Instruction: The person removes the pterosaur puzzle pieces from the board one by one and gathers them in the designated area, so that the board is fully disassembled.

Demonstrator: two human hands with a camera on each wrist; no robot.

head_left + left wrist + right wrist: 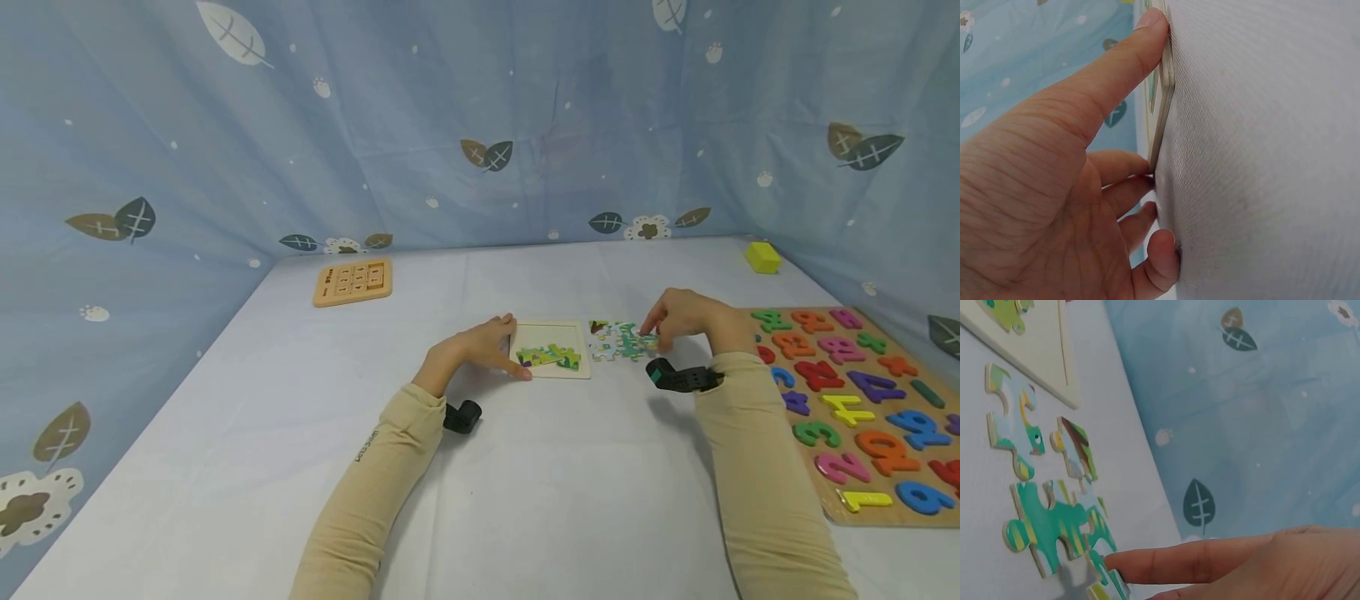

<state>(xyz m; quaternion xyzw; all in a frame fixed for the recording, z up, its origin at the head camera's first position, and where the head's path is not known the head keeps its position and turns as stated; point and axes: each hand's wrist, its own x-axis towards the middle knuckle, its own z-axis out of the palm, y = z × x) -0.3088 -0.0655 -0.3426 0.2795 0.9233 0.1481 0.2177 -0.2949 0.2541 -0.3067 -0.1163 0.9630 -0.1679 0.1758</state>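
Observation:
My left hand (486, 343) holds the left side of a pale wooden puzzle tray (555, 326), thumb at its near edge and fingers by the far corner. Green jigsaw pieces (550, 356) lie loose along the near half of this tray. To its right, several more jigsaw pieces (1050, 522) lie close together on the cloth. At their right side is my right hand (690, 319); its straight index finger touches a green-and-white jigsaw piece (1110, 580). The right thumb's contact is hidden in the right wrist view.
A wooden board with colourful raised numbers (862, 400) lies on the right, close to my right forearm. The yellow block (762, 257) sits at the back right. A wooden number-slide board (352, 282) lies back left. Patterned blue cloth (480, 125) hangs behind the table.

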